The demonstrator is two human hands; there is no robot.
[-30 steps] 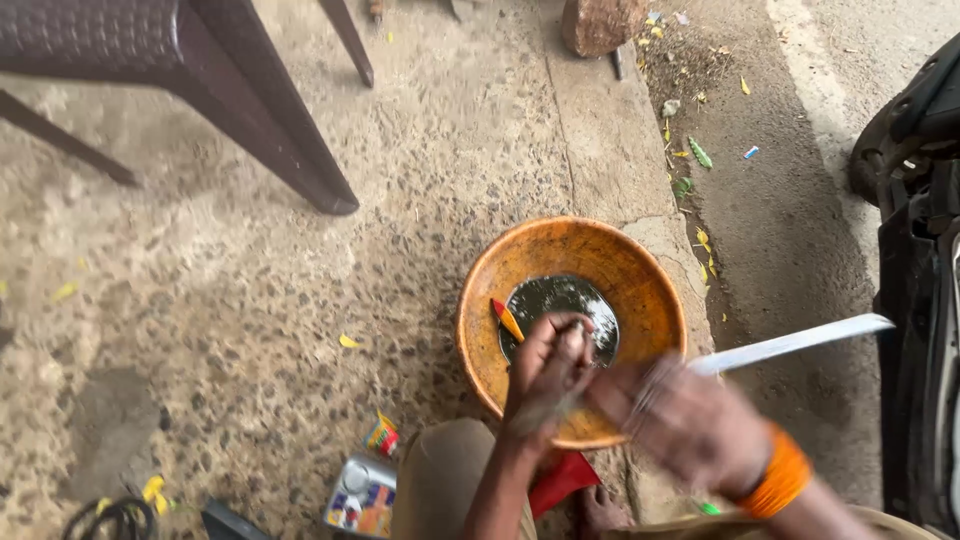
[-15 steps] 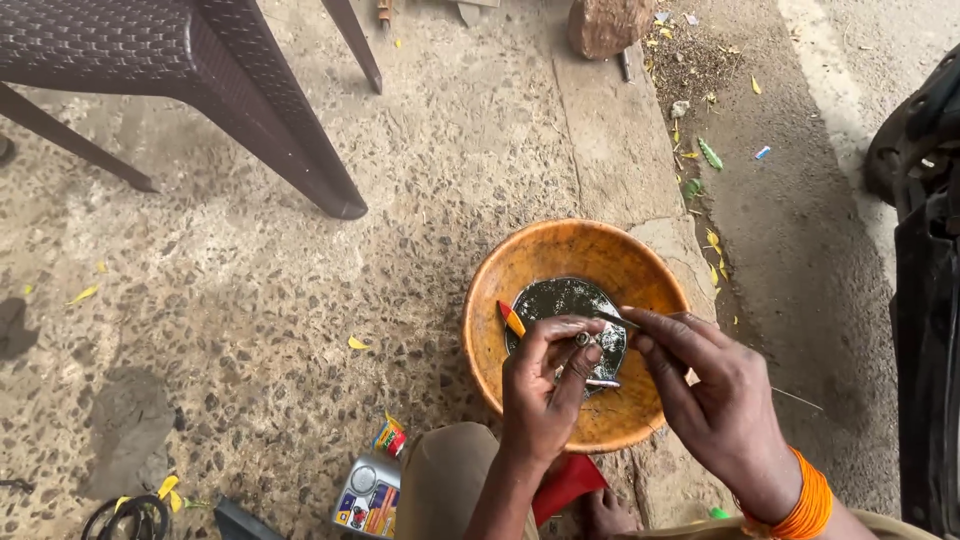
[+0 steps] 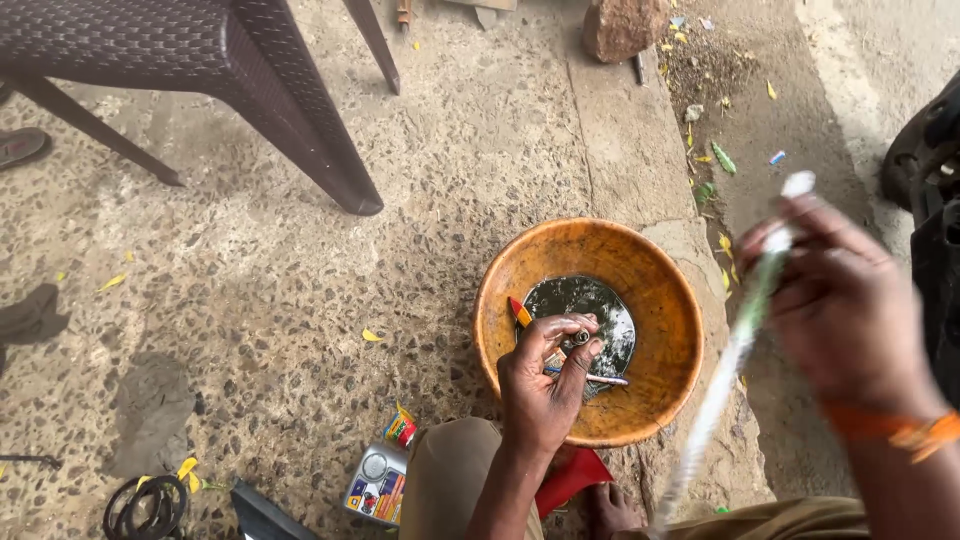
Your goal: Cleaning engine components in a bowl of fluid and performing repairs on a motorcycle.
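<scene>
At the far left, a dark plastic chair (image 3: 250, 90) stands on the speckled concrete floor (image 3: 250, 300), and a coil of black cable (image 3: 145, 508) lies near the bottom edge. Further right, a small colourful packet (image 3: 380, 480) rests on the floor beside the person's knee. The left hand (image 3: 540, 385) hovers over an orange bowl (image 3: 660, 300) holding a pool of dark water (image 3: 590, 310); its grip is pinched together on a small metal ring (image 3: 580, 337), just above the water. A thin stick (image 3: 605, 379) pokes out beside the fingers. To the right, the right hand (image 3: 845, 305), blurred, is clamped on a long white strip (image 3: 735, 350) that hangs slanting down past the bowl's rim.
</scene>
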